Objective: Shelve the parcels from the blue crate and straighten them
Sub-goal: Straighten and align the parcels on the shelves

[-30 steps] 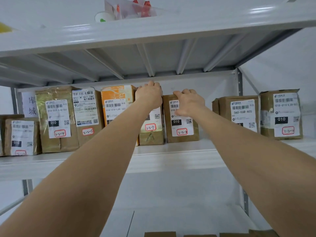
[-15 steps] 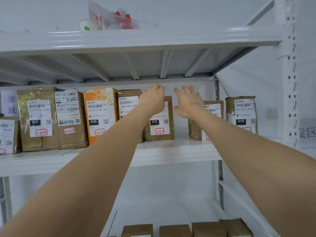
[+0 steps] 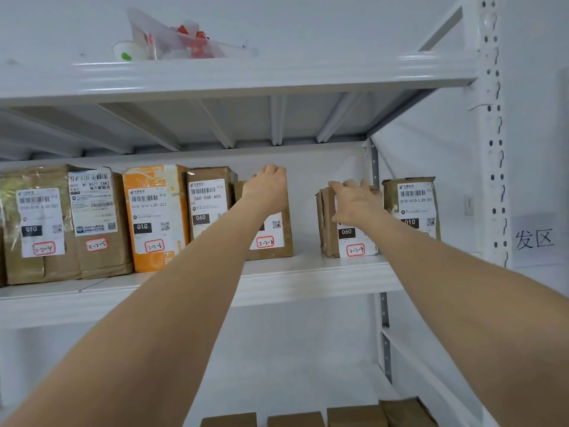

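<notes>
Brown labelled parcels stand in a row on the white middle shelf (image 3: 308,272). My left hand (image 3: 268,188) grips the top of the parcel marked 3-2-8 (image 3: 274,238), fingers curled over its upper edge. My right hand (image 3: 354,201) holds the top of the parcel marked 3-2-9 (image 3: 328,223), with the thumb toward its left corner and the fingers hooked over the top. A gap separates these two parcels. The blue crate is out of view.
Left of my hands stand the 060 parcel (image 3: 207,201), the orange parcel (image 3: 154,217) and two brown parcels (image 3: 95,220). Another parcel (image 3: 412,204) stands at the shelf's right end by the upright post (image 3: 492,149). Several boxes (image 3: 308,419) sit on the lower shelf. A plastic bag (image 3: 175,38) lies on the top shelf.
Both hands shifted one parcel to the right: the left from 3-2-7 to 3-2-8, the right let go of 3-2-8, opened in the air and landed on 3-2-9.
</notes>
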Action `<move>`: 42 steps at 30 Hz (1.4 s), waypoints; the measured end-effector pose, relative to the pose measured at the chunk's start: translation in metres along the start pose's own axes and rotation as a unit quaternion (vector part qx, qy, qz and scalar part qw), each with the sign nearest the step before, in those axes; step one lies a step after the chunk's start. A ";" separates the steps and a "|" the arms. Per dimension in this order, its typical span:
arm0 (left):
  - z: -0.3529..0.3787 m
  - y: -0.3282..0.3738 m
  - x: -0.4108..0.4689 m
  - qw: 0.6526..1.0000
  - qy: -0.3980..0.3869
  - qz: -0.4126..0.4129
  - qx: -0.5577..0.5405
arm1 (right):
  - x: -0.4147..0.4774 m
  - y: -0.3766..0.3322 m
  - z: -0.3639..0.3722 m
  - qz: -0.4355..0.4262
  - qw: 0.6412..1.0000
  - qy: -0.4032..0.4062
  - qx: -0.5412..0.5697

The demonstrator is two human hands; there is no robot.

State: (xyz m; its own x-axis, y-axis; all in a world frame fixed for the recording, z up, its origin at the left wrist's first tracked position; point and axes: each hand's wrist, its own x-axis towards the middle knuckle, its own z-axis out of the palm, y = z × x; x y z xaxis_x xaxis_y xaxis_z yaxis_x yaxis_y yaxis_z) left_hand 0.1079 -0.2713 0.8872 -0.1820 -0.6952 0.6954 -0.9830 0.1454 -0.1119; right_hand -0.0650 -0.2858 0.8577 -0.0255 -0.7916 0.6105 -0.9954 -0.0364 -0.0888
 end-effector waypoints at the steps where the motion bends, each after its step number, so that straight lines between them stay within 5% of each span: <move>1: 0.002 -0.002 0.001 1.000 0.000 0.000 0.002 | 0.002 -0.001 0.003 0.000 1.000 0.000 0.022; 17: 0.021 -0.032 0.013 0.999 -0.031 0.002 0.019 | 0.021 -0.050 0.037 -0.043 0.992 0.054 0.102; 26: 0.016 -0.023 0.000 1.000 -0.010 0.006 0.010 | 0.003 -0.042 0.022 -0.055 0.996 0.062 0.045; 33: 0.002 0.034 -0.010 0.999 -0.012 0.041 -0.020 | -0.021 -0.017 0.005 -0.072 0.992 0.084 0.060; 42: 0.001 0.130 -0.010 0.993 -0.028 0.087 -0.072 | -0.035 0.070 -0.024 0.012 0.994 0.092 0.057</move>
State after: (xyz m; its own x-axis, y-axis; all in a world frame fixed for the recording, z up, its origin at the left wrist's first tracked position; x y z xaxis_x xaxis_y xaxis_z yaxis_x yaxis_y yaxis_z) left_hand -0.0184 -0.2456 0.8650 -0.3536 -0.6888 0.6328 -0.9239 0.3629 -0.1213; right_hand -0.1356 -0.2457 0.8492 -0.0766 -0.6691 0.7392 -0.9775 -0.0958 -0.1880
